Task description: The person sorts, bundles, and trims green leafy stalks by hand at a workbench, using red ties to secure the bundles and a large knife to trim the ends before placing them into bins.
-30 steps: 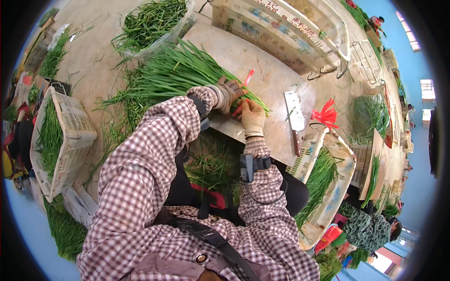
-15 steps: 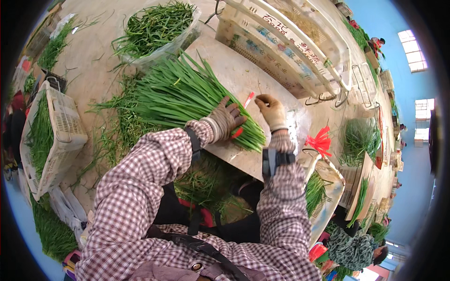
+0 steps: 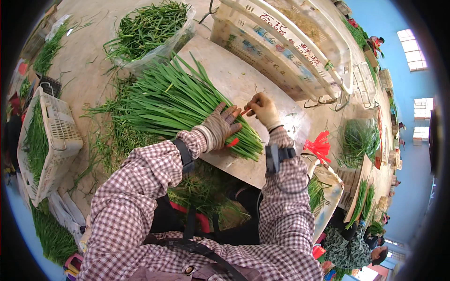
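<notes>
Left hand (image 3: 219, 126) flat on chive bundle (image 3: 178, 105), right hand (image 3: 264, 109) pinching red band (image 3: 245, 111); bare board (image 3: 239, 77) beyond.

The right hand (image 3: 263, 108) now sits further toward 12 o'clock, pulling the red band (image 3: 244, 111) away from the left hand (image 3: 220, 125).

Clear plastic bag (image 3: 180, 35) of greens at top; white crates (image 3: 281, 51) with coloured lettering beyond the board.

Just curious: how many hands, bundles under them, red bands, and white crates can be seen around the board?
Gloved hands: 2, left hand and right hand
Chive bundle: 1
Red band: 1
White crates: 2, left crate and far crate
Total: 6
</notes>
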`<action>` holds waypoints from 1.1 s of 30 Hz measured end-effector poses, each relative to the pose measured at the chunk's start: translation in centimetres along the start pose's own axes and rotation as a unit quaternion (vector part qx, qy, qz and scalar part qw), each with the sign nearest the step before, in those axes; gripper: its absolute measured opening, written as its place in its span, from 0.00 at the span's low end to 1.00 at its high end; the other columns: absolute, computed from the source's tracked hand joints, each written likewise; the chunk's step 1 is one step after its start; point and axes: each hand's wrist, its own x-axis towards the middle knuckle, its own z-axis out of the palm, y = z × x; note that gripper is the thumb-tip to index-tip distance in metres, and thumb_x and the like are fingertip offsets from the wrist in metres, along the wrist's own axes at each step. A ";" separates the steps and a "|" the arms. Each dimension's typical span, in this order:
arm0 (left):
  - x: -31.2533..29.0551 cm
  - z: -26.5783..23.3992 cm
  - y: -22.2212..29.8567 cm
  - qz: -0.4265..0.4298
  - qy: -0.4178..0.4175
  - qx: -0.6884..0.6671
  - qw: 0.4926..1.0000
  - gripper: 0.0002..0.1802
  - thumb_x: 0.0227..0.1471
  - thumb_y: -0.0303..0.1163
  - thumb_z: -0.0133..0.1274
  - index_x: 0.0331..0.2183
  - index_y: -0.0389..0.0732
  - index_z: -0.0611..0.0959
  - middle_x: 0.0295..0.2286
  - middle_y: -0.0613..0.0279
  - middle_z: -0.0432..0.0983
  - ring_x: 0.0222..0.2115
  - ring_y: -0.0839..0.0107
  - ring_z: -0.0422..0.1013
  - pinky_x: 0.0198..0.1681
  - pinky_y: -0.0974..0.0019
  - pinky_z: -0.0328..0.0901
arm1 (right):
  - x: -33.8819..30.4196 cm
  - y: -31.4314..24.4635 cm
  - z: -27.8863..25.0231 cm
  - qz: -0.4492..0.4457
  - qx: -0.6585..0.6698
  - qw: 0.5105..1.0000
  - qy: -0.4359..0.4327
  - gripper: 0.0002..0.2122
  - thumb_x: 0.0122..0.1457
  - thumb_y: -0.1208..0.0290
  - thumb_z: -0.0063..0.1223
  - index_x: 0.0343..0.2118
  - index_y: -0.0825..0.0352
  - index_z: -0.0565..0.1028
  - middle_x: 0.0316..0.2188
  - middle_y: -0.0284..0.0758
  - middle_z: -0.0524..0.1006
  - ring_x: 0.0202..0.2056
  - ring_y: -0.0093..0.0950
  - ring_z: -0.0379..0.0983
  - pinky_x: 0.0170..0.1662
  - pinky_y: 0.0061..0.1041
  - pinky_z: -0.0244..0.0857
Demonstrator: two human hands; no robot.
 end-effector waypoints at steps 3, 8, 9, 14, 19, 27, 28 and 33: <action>0.1 0.3 -0.2 -0.020 -0.002 -0.029 0.999 0.38 0.39 0.50 0.52 0.53 0.47 0.65 0.56 0.50 0.52 0.59 0.58 0.47 0.61 0.49 0.35 | -3.3 -0.6 2.3 -0.095 -0.186 0.977 0.046 0.04 0.49 0.76 0.51 0.27 0.68 0.69 0.21 0.40 0.75 0.25 0.34 0.73 0.29 0.30 0.66; 0.2 1.1 0.1 -0.047 0.051 -0.020 0.997 0.45 0.32 0.52 0.58 0.52 0.43 0.65 0.48 0.62 0.64 0.52 0.66 0.57 0.62 0.51 0.35 | -6.4 0.8 4.5 -0.145 -0.188 0.954 0.186 0.06 0.47 0.76 0.53 0.25 0.67 0.68 0.19 0.42 0.72 0.24 0.40 0.71 0.28 0.33 0.64; 0.2 0.4 0.3 -0.062 0.019 -0.012 0.998 0.47 0.31 0.56 0.58 0.52 0.43 0.64 0.47 0.63 0.65 0.52 0.67 0.57 0.62 0.52 0.34 | -7.1 0.7 5.2 -0.120 -0.176 0.953 0.215 0.06 0.47 0.77 0.54 0.24 0.67 0.67 0.17 0.41 0.71 0.22 0.37 0.70 0.26 0.31 0.63; 1.9 0.8 0.1 -0.033 -0.006 0.046 0.998 0.45 0.34 0.59 0.54 0.52 0.44 0.65 0.47 0.62 0.65 0.52 0.68 0.57 0.61 0.50 0.34 | -6.5 2.6 6.7 -0.159 -0.092 0.953 0.242 0.07 0.48 0.80 0.54 0.23 0.69 0.66 0.16 0.37 0.70 0.20 0.26 0.68 0.25 0.25 0.62; 3.0 0.3 -0.4 0.023 0.005 -0.021 1.000 0.37 0.31 0.54 0.54 0.45 0.47 0.71 0.42 0.63 0.69 0.48 0.66 0.62 0.60 0.55 0.42 | -7.0 2.2 5.9 -0.117 -0.116 0.953 0.253 0.07 0.48 0.78 0.55 0.23 0.69 0.66 0.16 0.39 0.71 0.20 0.30 0.69 0.26 0.27 0.63; 7.3 2.6 -3.2 0.020 -0.022 -0.056 0.998 0.30 0.26 0.51 0.58 0.37 0.55 0.76 0.41 0.70 0.72 0.44 0.70 0.66 0.54 0.52 0.50 | -5.2 2.7 6.1 -0.117 -0.045 0.958 0.259 0.03 0.48 0.82 0.49 0.25 0.70 0.67 0.18 0.38 0.72 0.23 0.28 0.69 0.29 0.25 0.63; 7.6 2.4 -3.0 0.018 -0.054 -0.061 0.996 0.28 0.28 0.51 0.57 0.37 0.54 0.77 0.40 0.69 0.72 0.44 0.70 0.67 0.53 0.53 0.52 | -4.6 3.7 6.2 -0.125 -0.021 0.958 0.258 0.07 0.49 0.77 0.56 0.24 0.70 0.68 0.18 0.33 0.70 0.23 0.19 0.65 0.26 0.20 0.60; 6.2 -0.2 -0.9 0.030 -0.108 -0.060 0.992 0.32 0.30 0.52 0.59 0.39 0.45 0.76 0.39 0.63 0.73 0.43 0.67 0.68 0.50 0.63 0.56 | -6.3 3.3 5.4 -0.136 -0.066 0.962 0.228 0.07 0.49 0.79 0.54 0.24 0.70 0.67 0.18 0.34 0.70 0.21 0.23 0.65 0.26 0.21 0.61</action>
